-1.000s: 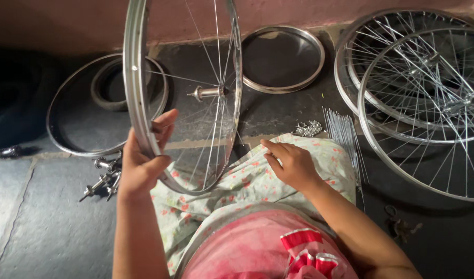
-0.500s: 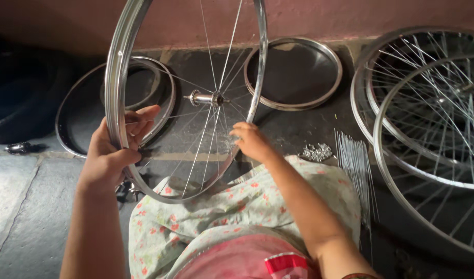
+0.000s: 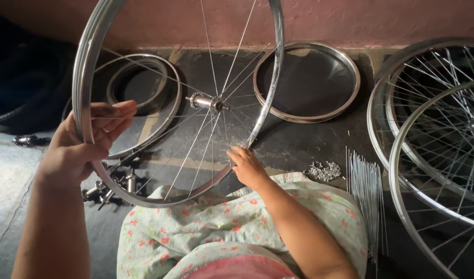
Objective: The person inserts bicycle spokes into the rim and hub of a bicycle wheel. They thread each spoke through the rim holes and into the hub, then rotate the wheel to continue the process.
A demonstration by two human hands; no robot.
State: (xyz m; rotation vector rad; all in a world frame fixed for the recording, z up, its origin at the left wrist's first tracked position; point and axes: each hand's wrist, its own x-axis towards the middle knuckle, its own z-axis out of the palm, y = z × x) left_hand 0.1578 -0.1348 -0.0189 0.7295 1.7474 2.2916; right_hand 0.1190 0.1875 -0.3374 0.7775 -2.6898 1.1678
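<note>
Left hand (image 3: 79, 150) has its grip clamped around the bicycle wheel rim (image 3: 87, 67), fingers wrapped over the outer edge. Right hand (image 3: 247, 166) pinches, fingers together, at the rim's lower inner side where a spoke (image 3: 203, 147) ends; whether it holds a nipple, cannot tell. Wheel stands upright on the flowered cloth (image 3: 211, 227) over the lap, turned edge-on toward the left, hub (image 3: 206, 101) axle lying roughly left to right. Lacing looks partly done: several spokes run hub to rim, wide gaps remain. On the floor: loose spokes (image 3: 366, 191), small nipples (image 3: 324, 170), spare hubs (image 3: 113, 186), bare rims (image 3: 306, 80), finished wheels (image 3: 433, 139).
</note>
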